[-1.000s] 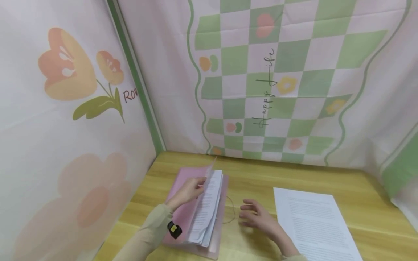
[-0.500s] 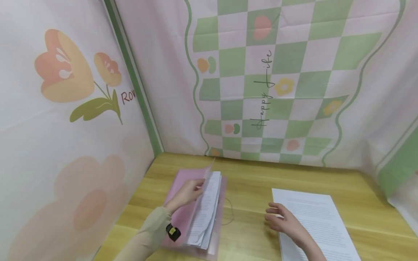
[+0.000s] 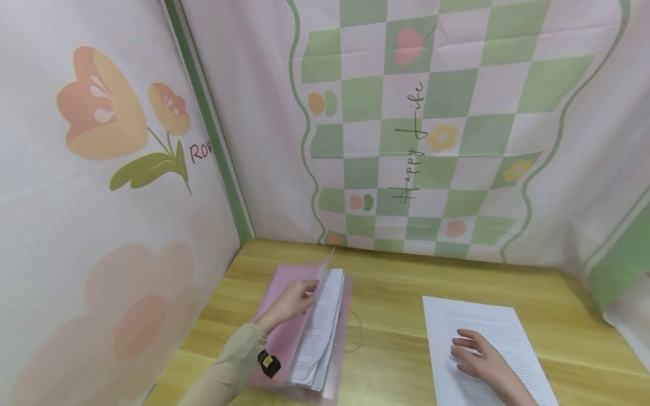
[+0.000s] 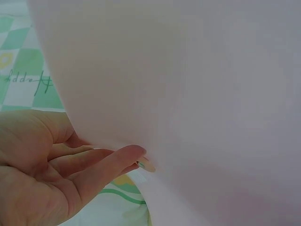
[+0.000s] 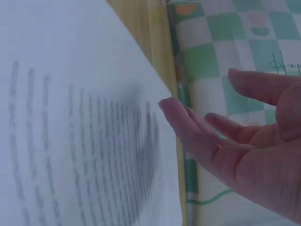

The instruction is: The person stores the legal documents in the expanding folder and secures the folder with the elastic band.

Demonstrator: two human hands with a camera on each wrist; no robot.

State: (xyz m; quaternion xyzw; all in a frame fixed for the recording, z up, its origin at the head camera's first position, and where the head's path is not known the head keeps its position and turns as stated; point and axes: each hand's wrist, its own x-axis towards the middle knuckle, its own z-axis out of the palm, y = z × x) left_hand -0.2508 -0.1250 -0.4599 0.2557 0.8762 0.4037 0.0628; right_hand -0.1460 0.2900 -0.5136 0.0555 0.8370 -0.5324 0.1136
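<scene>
A pink translucent document folder (image 3: pixel 289 274) lies on the left of the table, its cover raised. My left hand (image 3: pixel 291 301) pinches the cover's free edge between thumb and fingers, as the left wrist view shows with the cover (image 4: pixel 211 103) filling most of it. Inside the folder is a stack of printed papers (image 3: pixel 325 316). On the right, a printed sheet (image 3: pixel 472 313) lies flat on the table. Above that sheet hovers my right hand (image 3: pixel 479 358), fingers apart and loosely bent, holding nothing; its shadow falls on the paper (image 5: pixel 84 155) in the right wrist view.
A thin elastic cord loop (image 3: pixel 359 332) sticks out from the folder's right side. The wooden table (image 3: pixel 386 293) ends at a checked cloth curtain (image 3: pixel 406 214) at the back and a flowered one (image 3: pixel 127 225) on the left.
My right hand has moved rightward, from beside the folder to over the loose printed sheet. The left hand keeps holding the folder's cover raised.
</scene>
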